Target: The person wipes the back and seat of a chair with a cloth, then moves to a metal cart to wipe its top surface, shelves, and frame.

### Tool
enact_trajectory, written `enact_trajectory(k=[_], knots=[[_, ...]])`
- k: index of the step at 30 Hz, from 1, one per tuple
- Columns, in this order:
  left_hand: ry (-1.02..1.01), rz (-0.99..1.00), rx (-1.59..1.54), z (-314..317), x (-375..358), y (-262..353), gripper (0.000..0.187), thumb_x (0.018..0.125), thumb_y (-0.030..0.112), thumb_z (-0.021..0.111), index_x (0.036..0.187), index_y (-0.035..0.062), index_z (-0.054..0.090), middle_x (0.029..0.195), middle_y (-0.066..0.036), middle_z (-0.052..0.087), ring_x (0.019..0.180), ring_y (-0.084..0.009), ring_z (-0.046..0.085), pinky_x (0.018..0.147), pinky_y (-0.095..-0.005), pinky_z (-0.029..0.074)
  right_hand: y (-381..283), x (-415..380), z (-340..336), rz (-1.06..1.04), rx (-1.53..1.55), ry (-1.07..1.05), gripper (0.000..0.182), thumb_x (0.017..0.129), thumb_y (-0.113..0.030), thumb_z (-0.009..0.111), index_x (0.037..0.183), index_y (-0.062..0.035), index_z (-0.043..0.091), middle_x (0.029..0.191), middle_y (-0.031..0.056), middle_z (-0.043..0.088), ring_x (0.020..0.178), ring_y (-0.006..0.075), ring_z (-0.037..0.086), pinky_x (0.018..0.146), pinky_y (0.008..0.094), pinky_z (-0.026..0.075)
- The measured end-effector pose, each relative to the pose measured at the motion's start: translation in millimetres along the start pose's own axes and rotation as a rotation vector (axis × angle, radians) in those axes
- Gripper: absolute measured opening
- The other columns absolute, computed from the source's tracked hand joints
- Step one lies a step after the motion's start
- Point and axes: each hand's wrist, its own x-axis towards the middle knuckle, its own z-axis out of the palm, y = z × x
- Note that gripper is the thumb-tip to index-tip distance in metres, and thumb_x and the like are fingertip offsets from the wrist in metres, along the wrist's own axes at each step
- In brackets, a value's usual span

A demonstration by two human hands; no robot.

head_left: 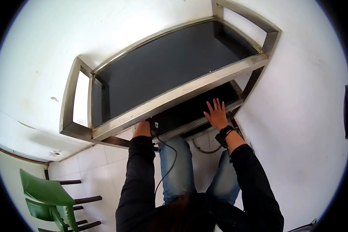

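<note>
My right hand point(217, 116) lies flat with fingers spread, over the dark lower shelf point(195, 106) near its right end. A black band with a small device point(222, 135) is strapped round that wrist. My left hand point(143, 128) reaches in under the front rail point(181, 94) of the metal stand, and its fingers are hidden there. Beside the left wrist is a small black piece with a white mark point(156, 125). From near it a thin black cable point(176, 154) hangs in a curve over my left leg.
The stand's black glass top point(170, 65) spans the space above the lower shelf, with steel side frames point(71, 100). White walls point(305, 96) stand behind and to the right. Green chairs point(46, 187) are at lower left on the tiled floor point(98, 166). A dark cable loop point(205, 151) hangs beneath the shelf.
</note>
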Motion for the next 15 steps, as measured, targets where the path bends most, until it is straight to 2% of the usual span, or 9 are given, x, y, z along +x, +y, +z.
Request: enact_trajectory(k=[5, 6, 7, 8, 10, 12, 13, 15], knots=[[0.102, -0.06, 0.163, 41, -3, 13, 0.078, 0.073, 0.051, 0.039, 0.129, 0.0063, 0.008, 0.134, -0.019, 0.003, 0.124, -0.0326, 0.0, 0.097, -0.0466, 0.005, 0, 1, 0, 0.0, 0.025, -0.009, 0.05, 0.083, -0.041, 0.031, 0.122, -0.0095, 0.032, 0.125, 0.0206, 0.03, 0.119, 0.0342, 0.021, 0.097, 0.0473, 0.01], [0.446, -0.04, 0.325, 82, 14, -4, 0.06, 0.071, 0.046, 0.046, 0.117, 0.0086, 0.04, 0.128, -0.015, 0.027, 0.118, -0.0314, 0.024, 0.093, -0.0458, 0.021, 1, 0, 2, 0.005, 0.033, 0.006, 0.05, 0.083, -0.04, 0.031, 0.122, -0.0092, 0.032, 0.125, 0.0206, 0.029, 0.119, 0.0344, 0.022, 0.097, 0.0474, 0.011], [0.411, -0.015, 0.304, 99, 11, 3, 0.07, 0.071, 0.05, 0.044, 0.125, 0.0092, 0.027, 0.134, -0.016, 0.011, 0.122, -0.0336, 0.01, 0.094, -0.0499, 0.014, 2, -1, 3, -0.001, 0.037, 0.003, 0.05, 0.083, -0.04, 0.031, 0.122, -0.0092, 0.032, 0.125, 0.0206, 0.029, 0.119, 0.0344, 0.022, 0.097, 0.0474, 0.011], [0.311, 0.028, 0.371, 114, 13, 9, 0.074, 0.073, 0.051, 0.041, 0.129, 0.0096, 0.016, 0.134, -0.017, 0.007, 0.124, -0.0334, 0.006, 0.095, -0.0493, 0.011, 2, -1, 4, 0.002, 0.046, 0.007, 0.049, 0.084, -0.039, 0.03, 0.122, -0.0091, 0.032, 0.124, 0.0204, 0.03, 0.118, 0.0342, 0.022, 0.097, 0.0471, 0.011], [0.319, 0.14, 0.329, 150, 12, 35, 0.071, 0.074, 0.049, 0.041, 0.128, 0.009, 0.018, 0.135, -0.016, 0.007, 0.124, -0.0322, 0.001, 0.096, -0.0507, 0.006, 5, 0, 7, 0.009, 0.059, 0.013, 0.048, 0.084, -0.038, 0.03, 0.122, -0.0089, 0.032, 0.124, 0.0201, 0.03, 0.118, 0.0339, 0.022, 0.097, 0.0467, 0.011], [0.332, 0.202, 0.306, 170, 5, 65, 0.071, 0.074, 0.048, 0.042, 0.128, 0.0086, 0.02, 0.135, -0.015, 0.008, 0.124, -0.0318, 0.001, 0.096, -0.0509, 0.005, 10, 2, 10, 0.06, 0.282, 0.004, 0.047, 0.084, -0.036, 0.029, 0.122, -0.008, 0.03, 0.124, 0.0192, 0.031, 0.118, 0.0322, 0.023, 0.098, 0.0455, 0.011], [0.303, 0.257, 0.269, 177, 2, 79, 0.07, 0.074, 0.047, 0.043, 0.128, 0.0089, 0.021, 0.135, -0.014, 0.008, 0.125, -0.0311, 0.002, 0.096, -0.0508, 0.004, 11, 3, 9, 0.07, 0.287, -0.002, 0.048, 0.084, -0.035, 0.031, 0.121, -0.0048, 0.029, 0.123, 0.0178, 0.033, 0.118, 0.0308, 0.024, 0.097, 0.0443, 0.013], [0.275, 0.318, 0.227, 186, 3, 91, 0.069, 0.073, 0.045, 0.044, 0.127, 0.0092, 0.022, 0.135, -0.013, 0.009, 0.125, -0.0305, 0.002, 0.096, -0.0508, 0.003, 11, 3, 10, 0.065, 0.258, 0.001, 0.049, 0.084, -0.035, 0.031, 0.121, -0.0042, 0.029, 0.123, 0.0177, 0.033, 0.118, 0.0309, 0.024, 0.097, 0.044, 0.013]])
